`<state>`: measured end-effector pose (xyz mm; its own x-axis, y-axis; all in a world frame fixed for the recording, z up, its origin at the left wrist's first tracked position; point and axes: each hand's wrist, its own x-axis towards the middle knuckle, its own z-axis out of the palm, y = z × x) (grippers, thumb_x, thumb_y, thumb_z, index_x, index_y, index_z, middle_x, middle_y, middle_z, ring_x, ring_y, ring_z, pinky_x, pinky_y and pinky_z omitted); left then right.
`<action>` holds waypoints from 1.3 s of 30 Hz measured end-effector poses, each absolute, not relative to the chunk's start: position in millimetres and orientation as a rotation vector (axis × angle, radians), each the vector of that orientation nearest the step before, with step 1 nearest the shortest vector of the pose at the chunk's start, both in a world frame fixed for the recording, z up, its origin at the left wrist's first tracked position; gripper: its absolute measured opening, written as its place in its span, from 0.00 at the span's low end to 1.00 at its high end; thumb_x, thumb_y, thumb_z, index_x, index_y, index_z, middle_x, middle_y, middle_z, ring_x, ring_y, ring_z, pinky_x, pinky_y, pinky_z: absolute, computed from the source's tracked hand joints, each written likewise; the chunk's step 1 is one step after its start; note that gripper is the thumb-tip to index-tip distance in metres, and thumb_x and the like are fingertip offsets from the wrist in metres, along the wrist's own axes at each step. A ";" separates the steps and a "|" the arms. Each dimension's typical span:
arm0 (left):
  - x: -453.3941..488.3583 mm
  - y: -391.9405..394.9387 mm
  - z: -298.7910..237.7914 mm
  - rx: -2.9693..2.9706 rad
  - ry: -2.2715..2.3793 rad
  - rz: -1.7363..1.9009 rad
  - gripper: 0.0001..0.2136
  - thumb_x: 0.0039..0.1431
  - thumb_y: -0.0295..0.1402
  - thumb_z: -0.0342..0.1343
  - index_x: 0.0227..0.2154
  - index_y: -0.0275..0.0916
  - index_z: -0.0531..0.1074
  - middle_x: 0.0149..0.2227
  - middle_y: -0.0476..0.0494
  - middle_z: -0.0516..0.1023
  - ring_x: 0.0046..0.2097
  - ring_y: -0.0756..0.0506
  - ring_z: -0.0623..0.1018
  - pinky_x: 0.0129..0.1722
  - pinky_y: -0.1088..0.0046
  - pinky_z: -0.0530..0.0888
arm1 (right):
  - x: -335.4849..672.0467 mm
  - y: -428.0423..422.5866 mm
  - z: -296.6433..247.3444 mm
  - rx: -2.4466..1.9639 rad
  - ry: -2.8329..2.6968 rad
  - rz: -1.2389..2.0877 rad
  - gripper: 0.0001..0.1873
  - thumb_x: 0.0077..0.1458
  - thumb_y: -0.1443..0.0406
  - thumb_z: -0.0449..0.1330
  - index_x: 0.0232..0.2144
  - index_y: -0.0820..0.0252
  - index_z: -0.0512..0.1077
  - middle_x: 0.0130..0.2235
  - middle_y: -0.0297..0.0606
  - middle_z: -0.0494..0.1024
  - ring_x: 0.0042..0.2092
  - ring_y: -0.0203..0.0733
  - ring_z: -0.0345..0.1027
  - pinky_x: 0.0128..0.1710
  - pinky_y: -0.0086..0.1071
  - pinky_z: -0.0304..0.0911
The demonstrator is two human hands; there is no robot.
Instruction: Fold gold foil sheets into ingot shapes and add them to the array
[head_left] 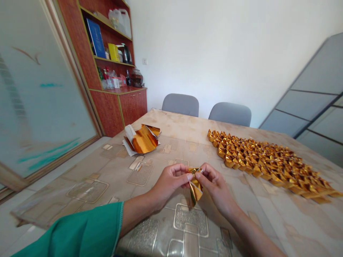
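Observation:
A folded piece of gold foil paper (195, 186) is pinched between my left hand (171, 180) and my right hand (214, 186), just above the patterned tablecloth (150, 171). Its lower end hangs down below my fingers. Further back on the table lies a stack of gold foil sheets on white paper (142, 140), out of reach of my fingers. To the right spreads a large mass of folded gold foil pieces (262, 164), packed together in rows, apart from both hands.
A red wooden cabinet (115, 107) with shelves of bottles, a kettle and a book stands behind the table's far left corner. Grey chairs (180, 105) stand at the far edge. A frosted glass door (40, 100) runs along the left, and glass panels lean on the right.

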<state>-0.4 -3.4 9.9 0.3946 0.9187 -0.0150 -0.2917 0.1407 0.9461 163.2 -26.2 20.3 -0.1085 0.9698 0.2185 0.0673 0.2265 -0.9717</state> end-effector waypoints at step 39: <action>-8.3 2.3 8.8 0.754 0.790 0.961 0.18 0.37 0.36 0.74 0.27 0.35 0.73 0.26 0.50 0.78 0.29 0.52 0.76 0.33 0.76 0.73 | 180.3 -26.5 28.1 -0.830 -2.182 0.099 0.06 0.59 0.68 0.62 0.37 0.51 0.77 0.33 0.35 0.70 0.36 0.42 0.66 0.34 0.34 0.65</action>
